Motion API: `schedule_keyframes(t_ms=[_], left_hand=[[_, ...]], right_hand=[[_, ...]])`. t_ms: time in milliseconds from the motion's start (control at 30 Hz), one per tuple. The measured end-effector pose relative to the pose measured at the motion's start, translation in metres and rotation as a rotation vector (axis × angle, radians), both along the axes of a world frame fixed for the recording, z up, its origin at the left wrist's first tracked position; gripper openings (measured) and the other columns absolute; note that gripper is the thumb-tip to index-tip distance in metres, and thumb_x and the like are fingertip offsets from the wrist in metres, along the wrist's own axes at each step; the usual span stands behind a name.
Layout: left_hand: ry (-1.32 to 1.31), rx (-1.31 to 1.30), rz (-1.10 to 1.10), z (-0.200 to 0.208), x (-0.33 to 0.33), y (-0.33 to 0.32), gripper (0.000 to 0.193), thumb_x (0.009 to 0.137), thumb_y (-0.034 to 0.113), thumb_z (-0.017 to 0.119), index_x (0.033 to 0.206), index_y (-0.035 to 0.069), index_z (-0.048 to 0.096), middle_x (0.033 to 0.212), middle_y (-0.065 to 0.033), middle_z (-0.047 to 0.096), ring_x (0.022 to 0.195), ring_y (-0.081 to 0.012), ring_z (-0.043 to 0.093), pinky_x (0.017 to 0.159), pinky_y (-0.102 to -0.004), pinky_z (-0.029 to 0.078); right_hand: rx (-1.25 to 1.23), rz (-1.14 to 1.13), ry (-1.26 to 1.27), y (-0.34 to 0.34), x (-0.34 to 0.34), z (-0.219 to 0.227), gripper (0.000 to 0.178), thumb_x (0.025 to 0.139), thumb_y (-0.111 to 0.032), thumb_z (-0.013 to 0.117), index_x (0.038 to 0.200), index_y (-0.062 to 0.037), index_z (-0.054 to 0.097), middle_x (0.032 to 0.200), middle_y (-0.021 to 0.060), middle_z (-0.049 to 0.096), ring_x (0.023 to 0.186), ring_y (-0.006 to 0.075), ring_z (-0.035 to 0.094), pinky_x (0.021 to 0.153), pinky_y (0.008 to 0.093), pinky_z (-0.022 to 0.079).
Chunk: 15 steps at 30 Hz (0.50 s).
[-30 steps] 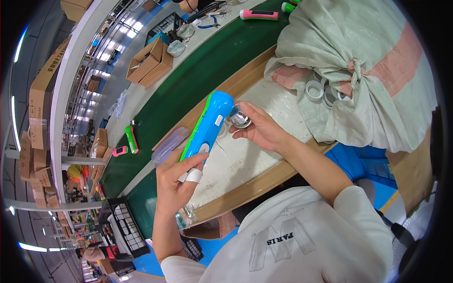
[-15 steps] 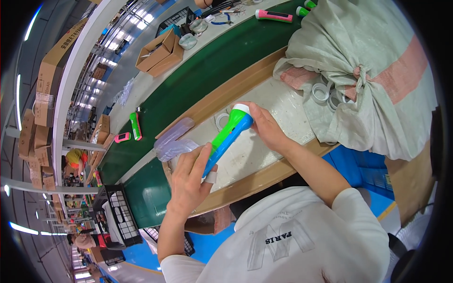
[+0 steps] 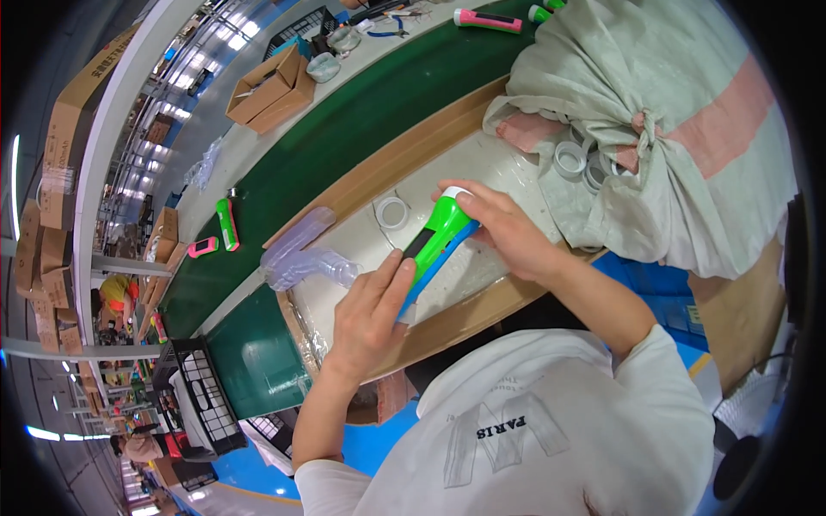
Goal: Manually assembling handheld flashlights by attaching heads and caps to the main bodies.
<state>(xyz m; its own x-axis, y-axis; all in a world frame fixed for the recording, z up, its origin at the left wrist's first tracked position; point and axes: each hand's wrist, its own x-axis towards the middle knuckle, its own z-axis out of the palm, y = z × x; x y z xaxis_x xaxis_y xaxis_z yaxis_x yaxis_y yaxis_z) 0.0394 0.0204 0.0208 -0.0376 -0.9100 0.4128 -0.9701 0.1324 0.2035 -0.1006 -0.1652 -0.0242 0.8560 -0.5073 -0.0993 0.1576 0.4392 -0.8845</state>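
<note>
A green and blue flashlight [image 3: 441, 230] with a white ring on its wide head is held slantwise over the shallow cardboard-edged tray [image 3: 516, 181]. My left hand [image 3: 372, 314] is closed around its narrow tail end. At the head, my right hand [image 3: 509, 234] grips the white ring with its fingers. A dark panel shows on the green side, beside the left fingertips. One loose white ring [image 3: 392, 213] lies in the tray, left of the flashlight's head. Two clear plastic sleeves [image 3: 301, 258] rest at the tray's left end.
A tied pale sack [image 3: 645, 103] bulges at the right, with several white rings [image 3: 570, 159] by its knot. Beyond the tray runs a green belt [image 3: 370, 129] carrying flashlights [image 3: 226, 225]. An open carton [image 3: 271, 90] stands behind it. A black crate [image 3: 206, 391] is at the left.
The flashlight has rolled in my hands, so the green side with its dark panel now faces up and less blue shows. My hands have shifted slightly right in the picture.
</note>
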Motion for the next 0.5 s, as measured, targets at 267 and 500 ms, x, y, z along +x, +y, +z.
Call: schedule_keyframes(t_ms=[267, 500], left_hand=[[1.043, 0.397, 0.149, 0.014, -0.004, 0.018, 0.055, 0.073, 0.011, 0.077, 0.124, 0.001, 0.059, 0.101, -0.0153, 0.069, 0.085, -0.017, 0.066, 0.077, -0.0274, 0.05], [-0.073, 0.11, -0.154, 0.006, -0.001, -0.009, 0.057, 0.059, -0.002, 0.07, 0.115, 0.006, 0.063, 0.112, -0.0163, 0.064, 0.078, -0.026, 0.063, 0.067, -0.0312, 0.054]], right_hand=[[-0.983, -0.102, -0.507, 0.008, -0.027, 0.024, 0.024, 0.093, -0.02, 0.048, 0.096, 0.001, 0.061, 0.101, 0.0207, 0.06, 0.091, 0.0337, 0.06, 0.085, 0.0363, 0.046], [0.302, 0.247, 0.198, -0.018, 0.005, -0.015, 0.039, 0.097, -0.037, 0.045, 0.099, -0.0025, 0.061, 0.097, 0.0101, 0.064, 0.096, 0.0166, 0.06, 0.086, 0.0307, 0.048]])
